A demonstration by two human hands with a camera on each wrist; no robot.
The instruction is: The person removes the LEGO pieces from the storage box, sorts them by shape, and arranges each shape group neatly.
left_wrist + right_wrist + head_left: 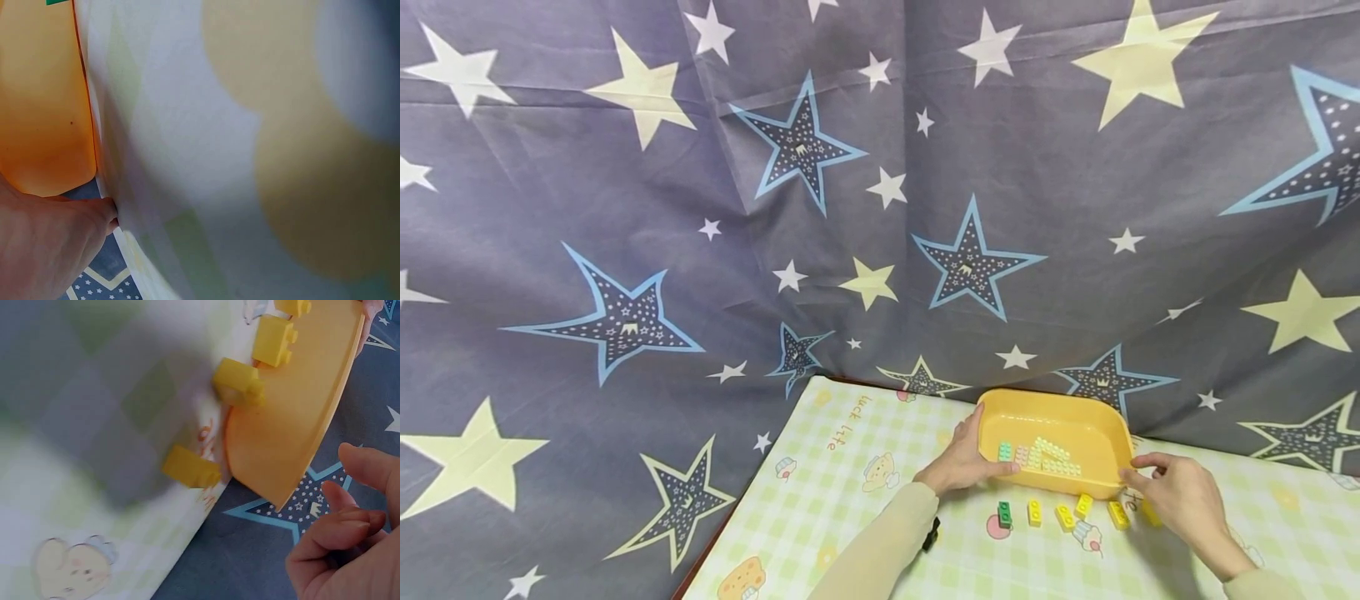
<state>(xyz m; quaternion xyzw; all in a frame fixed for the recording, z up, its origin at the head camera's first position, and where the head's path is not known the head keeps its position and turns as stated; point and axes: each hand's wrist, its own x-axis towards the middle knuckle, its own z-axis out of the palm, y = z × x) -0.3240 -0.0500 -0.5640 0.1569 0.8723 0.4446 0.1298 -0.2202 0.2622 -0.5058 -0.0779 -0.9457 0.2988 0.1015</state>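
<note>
A yellow plastic tray [1101, 429] sits at the far side of the table with several toy bricks inside: teal [1004, 451], pink [1021, 455] and pale yellow-green [1060, 467]. My left hand [961, 457] grips its left end, thumb along the near side. At the right end, my right hand [1180, 496] is close to the rim; the right wrist view shows its loosely curled fingers [369, 465] apart from the tray [300, 394]. In front of the tray lie a dark green brick [1004, 514] and several yellow bricks [1034, 512], one partly behind my right hand.
A green-checked cloth with printed cartoons covers the table [850, 467]. A dark curtain [865, 233] with stars hangs right behind its far edge. Something small and black [931, 534] shows beside my left forearm.
</note>
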